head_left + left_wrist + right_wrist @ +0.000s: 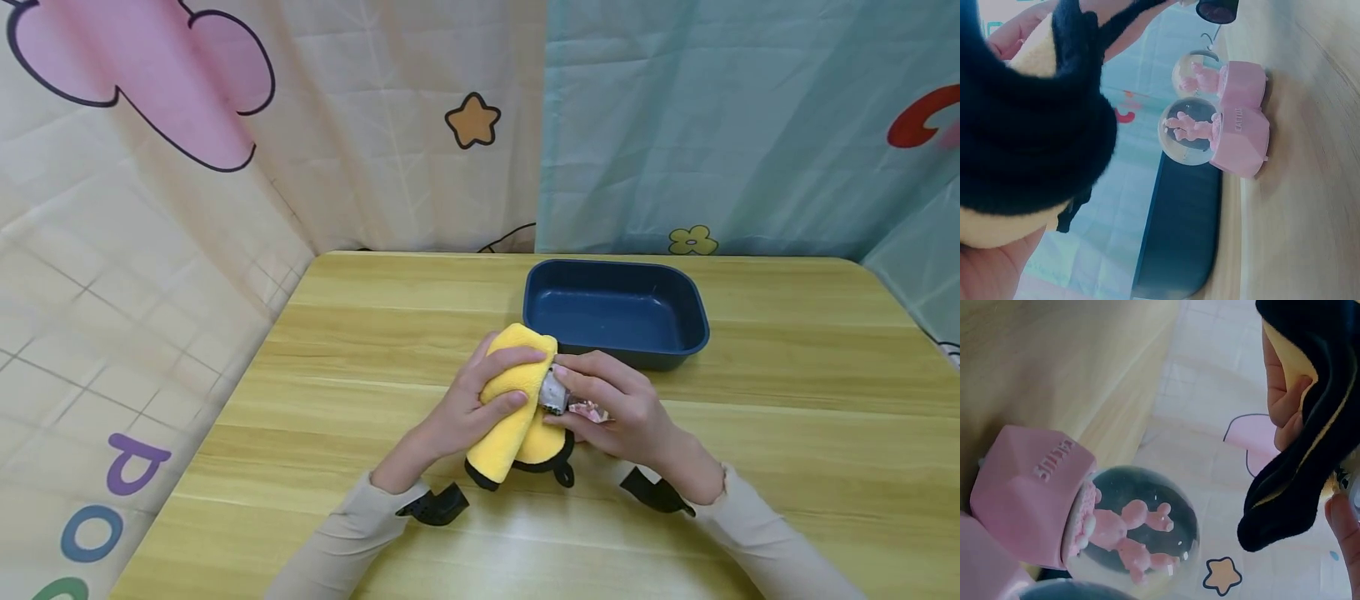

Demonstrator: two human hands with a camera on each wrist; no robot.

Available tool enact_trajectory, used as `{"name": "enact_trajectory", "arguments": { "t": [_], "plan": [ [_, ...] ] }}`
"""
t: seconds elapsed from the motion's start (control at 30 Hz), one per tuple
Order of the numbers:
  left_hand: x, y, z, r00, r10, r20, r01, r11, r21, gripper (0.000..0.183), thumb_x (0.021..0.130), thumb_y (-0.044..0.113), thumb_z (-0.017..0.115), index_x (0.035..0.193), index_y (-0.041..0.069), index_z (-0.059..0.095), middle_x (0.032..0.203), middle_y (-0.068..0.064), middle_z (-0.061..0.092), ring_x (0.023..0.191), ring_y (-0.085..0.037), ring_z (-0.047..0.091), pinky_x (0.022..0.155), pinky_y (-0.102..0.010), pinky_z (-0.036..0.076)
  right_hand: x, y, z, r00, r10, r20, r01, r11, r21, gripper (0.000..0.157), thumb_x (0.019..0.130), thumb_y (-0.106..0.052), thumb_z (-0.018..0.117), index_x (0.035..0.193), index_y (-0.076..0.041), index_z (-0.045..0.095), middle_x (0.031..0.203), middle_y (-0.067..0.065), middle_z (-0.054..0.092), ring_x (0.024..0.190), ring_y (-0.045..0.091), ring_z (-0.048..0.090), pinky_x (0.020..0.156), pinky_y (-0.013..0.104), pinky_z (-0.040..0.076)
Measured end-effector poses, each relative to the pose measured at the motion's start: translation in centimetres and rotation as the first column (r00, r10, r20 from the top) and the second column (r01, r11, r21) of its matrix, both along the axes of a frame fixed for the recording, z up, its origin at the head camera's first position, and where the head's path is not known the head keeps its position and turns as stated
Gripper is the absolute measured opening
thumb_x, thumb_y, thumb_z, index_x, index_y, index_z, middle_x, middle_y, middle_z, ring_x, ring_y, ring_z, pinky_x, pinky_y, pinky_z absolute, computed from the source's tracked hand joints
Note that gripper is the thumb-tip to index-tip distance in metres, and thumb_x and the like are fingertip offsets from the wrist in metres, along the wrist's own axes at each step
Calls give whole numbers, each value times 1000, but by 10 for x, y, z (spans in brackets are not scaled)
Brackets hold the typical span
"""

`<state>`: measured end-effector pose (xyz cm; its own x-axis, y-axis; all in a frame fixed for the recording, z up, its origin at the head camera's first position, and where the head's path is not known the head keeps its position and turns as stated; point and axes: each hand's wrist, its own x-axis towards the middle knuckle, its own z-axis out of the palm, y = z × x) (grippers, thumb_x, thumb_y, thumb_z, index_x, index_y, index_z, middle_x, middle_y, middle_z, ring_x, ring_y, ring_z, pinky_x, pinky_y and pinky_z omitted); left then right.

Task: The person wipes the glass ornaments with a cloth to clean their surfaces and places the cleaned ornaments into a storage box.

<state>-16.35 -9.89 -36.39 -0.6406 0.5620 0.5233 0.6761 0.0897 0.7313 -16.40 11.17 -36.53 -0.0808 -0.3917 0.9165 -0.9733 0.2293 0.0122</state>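
Note:
My left hand (459, 410) grips a folded yellow cloth (517, 379) with black edging and a hanging loop. Between the fingers and thumb of my right hand (633, 408) is a small grey-white object (553, 393) with dark specks, pressed against the cloth. What kind of thing it is I cannot tell, as fingers and cloth cover much of it. Below the hands, two snow globes with pink bases stand side by side on the table. In the left wrist view the nearer globe (1241, 140) bears raised lettering and the other globe (1244, 86) adjoins it.
A dark blue rectangular basin (615, 346) stands just beyond the hands, towards the back of the wooden table (337, 350). Patterned curtains (420, 125) hang behind the table's far edge. Black straps (435, 505) sit at both wrists.

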Motion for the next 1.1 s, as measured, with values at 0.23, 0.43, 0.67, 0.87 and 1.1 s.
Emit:
{"name": "enact_trajectory", "arguments": {
  "t": [0.23,0.43,0.67,0.87,1.1],
  "plan": [
    [1,0,2,999,27,-41,-27,1000,-5,35,95,36,50,125,17,50,126,-13,42,101,-20,48,75,-26,48,1,-1,-4,996,20,87,-17,999,-37,41,83,-29,69,96,9,65,94,21,63,87,21,63,83,13,50],
    [1,1,0,997,36,-65,-36,999,-5,30,95,28,53,123,18,51,126,-14,43,100,-21,49,74,-25,49,3,-1,-6,987,16,159,-4,997,-71,45,82,-32,70,96,10,63,95,21,62,91,17,63,77,12,51],
    [2,1,0,996,50,-76,-52,999,-17,30,94,28,54,123,18,51,126,-14,42,100,-21,49,73,-25,50,4,-1,-6,970,36,240,-10,994,-111,48,80,-33,72,97,10,62,94,19,62,84,14,61,68,15,51],
    [1,1,0,990,63,-124,-67,997,-27,31,94,34,52,122,19,52,127,-14,42,103,-22,49,75,-25,50,4,-1,-8,920,160,358,-96,977,-189,46,76,-24,76,98,13,60,93,18,61,78,8,58,65,14,52],
    [2,1,0,979,69,-190,-76,997,-29,33,94,38,52,121,20,53,127,-15,42,106,-23,49,81,-27,49,11,-1,-9,788,242,566,-114,961,-253,39,68,6,77,102,11,57,92,9,61,74,3,63,62,16,54]
  ]
}}
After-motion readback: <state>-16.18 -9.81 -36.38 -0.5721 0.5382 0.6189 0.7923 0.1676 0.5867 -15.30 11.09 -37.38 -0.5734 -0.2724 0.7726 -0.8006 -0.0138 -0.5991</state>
